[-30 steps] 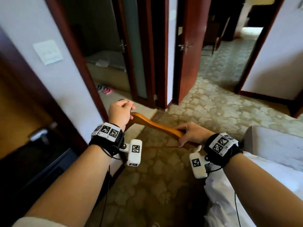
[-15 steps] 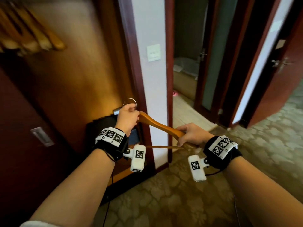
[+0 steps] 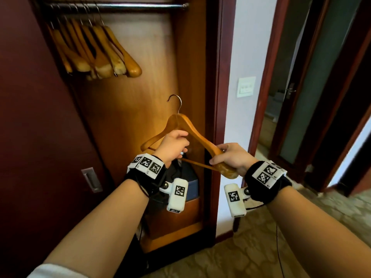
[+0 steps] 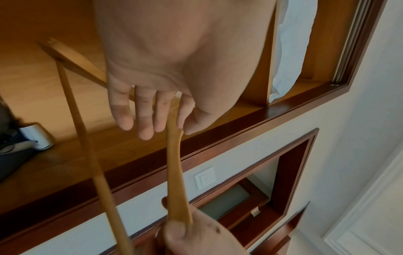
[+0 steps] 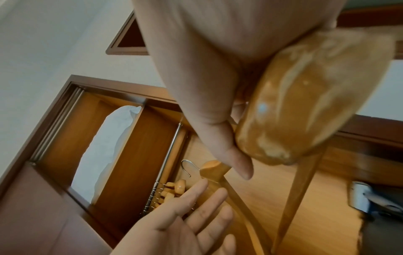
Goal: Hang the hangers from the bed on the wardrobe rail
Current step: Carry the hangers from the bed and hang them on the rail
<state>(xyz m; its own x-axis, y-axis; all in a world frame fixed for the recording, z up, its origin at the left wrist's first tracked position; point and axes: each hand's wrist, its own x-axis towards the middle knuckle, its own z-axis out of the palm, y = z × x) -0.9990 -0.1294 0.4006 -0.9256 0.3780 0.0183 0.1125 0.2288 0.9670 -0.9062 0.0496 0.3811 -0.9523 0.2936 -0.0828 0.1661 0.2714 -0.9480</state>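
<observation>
Holding wooden hanger upright before the wardrobe, well below the rail. Right hand clamped round its right shoulder end; left hand fingers straight against the sloping arm. Judged rigid, light, smooth-varnished: grip near the neck to steer the hook.

Head camera faces wardrobe, close wrist cameras share hanger

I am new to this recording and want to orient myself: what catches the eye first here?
A wooden hanger, hook up, held in front of the open wardrobe: the right hand grips its end, the left hand touches its middle. Higher up, a row of wooden hangers hangs at the left of the metal rail.
</observation>
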